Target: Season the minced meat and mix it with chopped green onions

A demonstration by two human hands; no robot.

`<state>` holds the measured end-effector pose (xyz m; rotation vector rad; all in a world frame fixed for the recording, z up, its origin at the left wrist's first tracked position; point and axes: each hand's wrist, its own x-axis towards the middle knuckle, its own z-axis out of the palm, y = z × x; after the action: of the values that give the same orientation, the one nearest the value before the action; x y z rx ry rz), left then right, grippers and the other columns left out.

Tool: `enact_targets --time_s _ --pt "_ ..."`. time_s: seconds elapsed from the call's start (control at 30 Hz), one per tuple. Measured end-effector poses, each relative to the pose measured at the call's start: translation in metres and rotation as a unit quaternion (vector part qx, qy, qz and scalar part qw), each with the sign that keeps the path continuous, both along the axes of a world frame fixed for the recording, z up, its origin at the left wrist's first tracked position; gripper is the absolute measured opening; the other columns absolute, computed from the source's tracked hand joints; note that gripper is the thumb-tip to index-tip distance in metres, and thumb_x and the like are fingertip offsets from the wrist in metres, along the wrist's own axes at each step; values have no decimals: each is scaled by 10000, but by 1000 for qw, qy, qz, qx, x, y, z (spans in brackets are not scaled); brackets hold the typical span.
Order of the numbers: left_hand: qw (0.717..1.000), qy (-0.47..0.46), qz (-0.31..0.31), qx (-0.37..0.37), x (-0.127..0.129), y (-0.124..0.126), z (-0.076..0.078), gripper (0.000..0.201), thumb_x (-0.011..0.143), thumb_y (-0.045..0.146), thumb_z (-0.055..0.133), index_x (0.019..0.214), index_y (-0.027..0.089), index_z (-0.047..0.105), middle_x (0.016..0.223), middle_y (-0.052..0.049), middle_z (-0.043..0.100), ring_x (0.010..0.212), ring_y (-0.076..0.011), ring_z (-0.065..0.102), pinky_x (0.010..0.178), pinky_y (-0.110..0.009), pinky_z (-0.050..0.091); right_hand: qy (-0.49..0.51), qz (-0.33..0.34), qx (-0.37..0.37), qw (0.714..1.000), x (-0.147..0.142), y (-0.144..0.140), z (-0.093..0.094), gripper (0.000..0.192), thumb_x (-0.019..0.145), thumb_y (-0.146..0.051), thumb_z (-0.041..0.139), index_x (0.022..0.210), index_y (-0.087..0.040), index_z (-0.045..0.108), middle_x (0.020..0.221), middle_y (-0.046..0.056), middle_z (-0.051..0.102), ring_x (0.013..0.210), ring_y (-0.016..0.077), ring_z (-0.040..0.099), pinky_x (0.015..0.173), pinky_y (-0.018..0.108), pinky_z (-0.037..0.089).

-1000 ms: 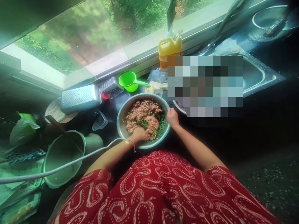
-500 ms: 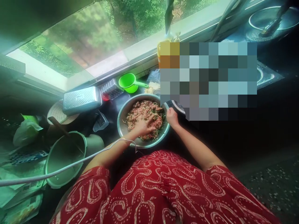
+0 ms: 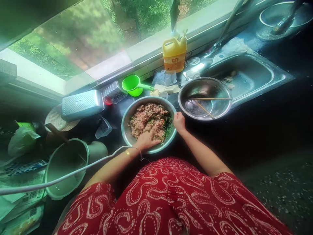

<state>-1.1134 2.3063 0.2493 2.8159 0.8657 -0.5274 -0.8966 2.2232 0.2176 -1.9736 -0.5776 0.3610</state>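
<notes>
A metal basin (image 3: 125, 125) holds pinkish minced meat (image 3: 149, 117) with chopped greens (image 3: 169, 125) at its right side. My left hand (image 3: 146, 140) is in the near part of the basin, its fingers curled into the meat and their tips buried. On the basin's right rim, my right hand (image 3: 179, 122) is closed in a grip. Just right of it stands a second steel basin (image 3: 188, 112) with two chopsticks (image 3: 207, 98) lying across and inside it.
Behind the basin are a green dipper (image 3: 132, 83), a clear plastic bottle (image 3: 114, 92) and a yellow jug (image 3: 174, 57). A sink (image 3: 254, 75) lies at right. A metal tray (image 3: 83, 105) and a bucket (image 3: 67, 169) are at left. A white cable (image 3: 97, 162) crosses over my left forearm.
My left hand has drawn back toward me through the meat, its spread fingers now curled in. More greens show at the right. My right hand stays on the rim.
</notes>
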Motion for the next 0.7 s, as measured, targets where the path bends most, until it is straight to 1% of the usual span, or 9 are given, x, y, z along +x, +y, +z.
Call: enact_targets --time_s 0.1,0.17,0.23,0.33,0.47,0.5,0.57,0.63,0.7 --pt "998 14 -63 6 17 -16 -17 717 889 517 458 1496 206 236 1075 -162 646 998 -291 614 856 -358 431 -6 9 6 1000 0 1 -1 185 885 -229 367 755 -201 496 616 7 502 602 163 453 614 267 307" --pt "998 38 -49 -10 47 -13 -24 530 938 315 402 1440 152 361 1064 -170 655 980 -263 626 848 -334 441 -11 20 0 1000 1 1 -1 189 888 -223 364 745 -204 486 610 2 488 587 156 436 602 265 293" --pt "998 55 -24 -26 75 -5 -22 429 941 180 334 1334 105 488 1074 -174 655 980 -235 629 829 -299 451 -15 29 -7 999 2 0 1 189 886 -219 368 724 -207 466 602 -6 464 573 148 412 590 263 273" --pt "996 68 -38 -40 90 8 1 358 931 191 377 1210 112 588 1085 -149 661 980 -224 628 821 -273 458 -15 38 -5 999 2 -1 4 197 881 -229 370 690 -218 418 577 -25 403 549 137 356 573 262 233" --pt "976 132 -121 -123 81 37 53 485 802 316 623 1281 274 561 1048 -29 688 922 -199 637 819 -251 461 0 41 10 999 2 -1 5 210 878 -240 360 669 -229 363 565 -38 346 536 132 313 565 267 197" --pt "980 127 -115 -103 85 45 63 453 817 360 601 1262 277 581 1016 -29 694 911 -198 638 819 -254 460 5 40 13 999 2 -1 6 210 877 -238 359 667 -230 357 565 -39 343 536 132 312 564 268 196" --pt "991 91 -101 7 106 59 71 400 881 435 482 1170 214 650 1012 -90 689 926 -242 634 825 -315 461 13 39 17 999 1 0 5 210 876 -234 355 666 -232 352 563 -40 344 534 132 311 565 269 199" --pt "987 48 -98 118 139 66 63 446 921 401 383 1055 111 694 1030 -179 668 963 -309 618 839 -407 446 19 38 24 999 1 0 4 214 877 -233 352 663 -233 348 560 -42 345 533 130 309 564 268 203" --pt "982 33 -113 147 171 61 44 420 914 289 371 966 45 708 997 -230 661 953 -336 616 827 -449 432 23 36 33 999 3 2 3 221 877 -228 349 656 -234 336 558 -45 343 536 128 312 562 265 208"
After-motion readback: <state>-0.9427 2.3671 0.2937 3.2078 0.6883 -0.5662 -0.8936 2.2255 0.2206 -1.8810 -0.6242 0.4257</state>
